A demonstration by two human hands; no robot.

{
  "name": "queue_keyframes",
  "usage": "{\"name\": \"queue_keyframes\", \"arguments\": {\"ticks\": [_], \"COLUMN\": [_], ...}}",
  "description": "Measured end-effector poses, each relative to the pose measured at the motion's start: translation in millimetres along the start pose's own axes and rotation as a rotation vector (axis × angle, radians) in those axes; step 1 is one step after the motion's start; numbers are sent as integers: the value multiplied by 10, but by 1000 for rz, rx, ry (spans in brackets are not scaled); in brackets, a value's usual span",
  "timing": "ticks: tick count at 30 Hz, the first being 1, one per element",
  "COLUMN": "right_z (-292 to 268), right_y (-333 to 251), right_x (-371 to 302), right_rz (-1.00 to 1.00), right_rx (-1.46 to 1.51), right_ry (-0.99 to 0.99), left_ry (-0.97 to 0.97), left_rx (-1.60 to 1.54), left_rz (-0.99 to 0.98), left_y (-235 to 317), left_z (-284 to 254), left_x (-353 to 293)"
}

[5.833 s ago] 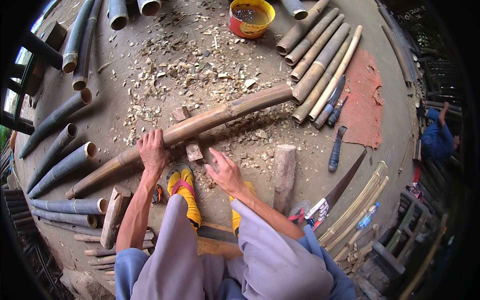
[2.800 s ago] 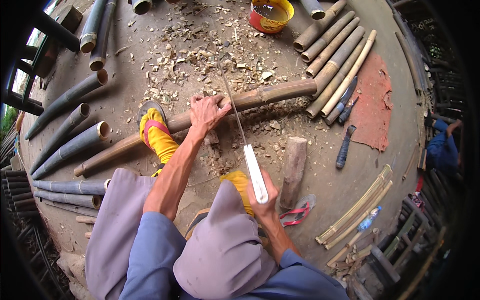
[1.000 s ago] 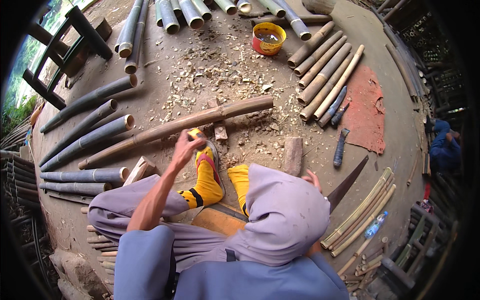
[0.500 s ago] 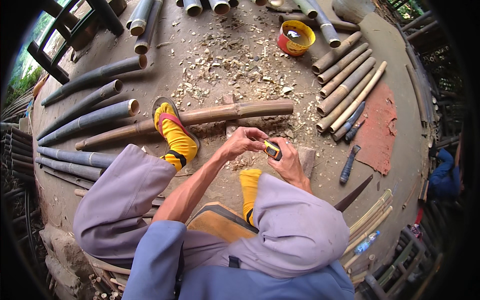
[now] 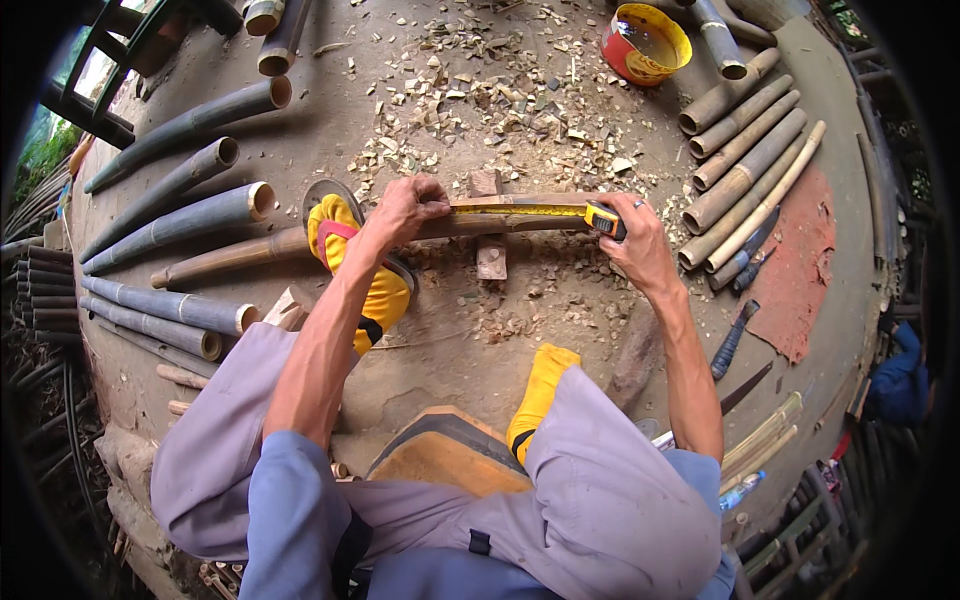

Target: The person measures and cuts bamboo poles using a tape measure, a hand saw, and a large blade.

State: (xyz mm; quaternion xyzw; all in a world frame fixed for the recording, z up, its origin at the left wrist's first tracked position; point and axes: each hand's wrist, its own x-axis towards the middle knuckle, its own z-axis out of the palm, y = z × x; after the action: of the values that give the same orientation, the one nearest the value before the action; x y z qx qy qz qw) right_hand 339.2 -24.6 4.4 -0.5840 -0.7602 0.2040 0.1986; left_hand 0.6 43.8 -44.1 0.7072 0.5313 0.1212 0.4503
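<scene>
A yellow-and-black tape measure (image 5: 606, 221) is gripped in my right hand (image 5: 640, 245), its yellow blade (image 5: 520, 209) drawn out to the left. Closed fingers of my left hand (image 5: 408, 207) pinch the blade's free end; the exact tip is hidden. The blade lies along a brown bamboo pole (image 5: 235, 256), above or against its upper side. My left foot, in a yellow sock (image 5: 385, 300) and a sandal, rests on this pole. A small wooden block (image 5: 491, 262) sits under the pole between my hands.
Dark bamboo poles (image 5: 190, 228) lie at left, brown ones (image 5: 750, 172) at right. A red-and-yellow bucket (image 5: 622, 58) stands beyond the wood chips (image 5: 500, 110). Near a reddish mat (image 5: 800, 270) are a dark-handled tool (image 5: 735, 340) and a saw blade (image 5: 748, 388). Another person (image 5: 897, 380) is at far right.
Both hands have moved forward to the bamboo pole and spread apart. The tape blade is now pulled out between them. The view has shifted, and my right foot appears farther right.
</scene>
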Motion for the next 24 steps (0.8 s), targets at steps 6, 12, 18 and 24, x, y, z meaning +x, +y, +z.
{"name": "queue_keyframes", "arguments": {"ticks": [6, 12, 18, 24], "right_z": [-58, -227, -253, -231], "right_y": [111, 431, 778, 823], "right_x": [-56, -78, -211, -218], "right_rz": [-21, 17, 51, 41], "right_rx": [11, -81, -100, -117], "right_ry": [46, 132, 136, 188], "left_ry": [-135, -104, -181, -299], "left_rx": [7, 60, 117, 432], "left_rz": [-76, -18, -129, -76], "left_y": [36, 50, 203, 438], "left_z": [-65, -90, -113, -149], "left_x": [81, 20, 109, 322]}}
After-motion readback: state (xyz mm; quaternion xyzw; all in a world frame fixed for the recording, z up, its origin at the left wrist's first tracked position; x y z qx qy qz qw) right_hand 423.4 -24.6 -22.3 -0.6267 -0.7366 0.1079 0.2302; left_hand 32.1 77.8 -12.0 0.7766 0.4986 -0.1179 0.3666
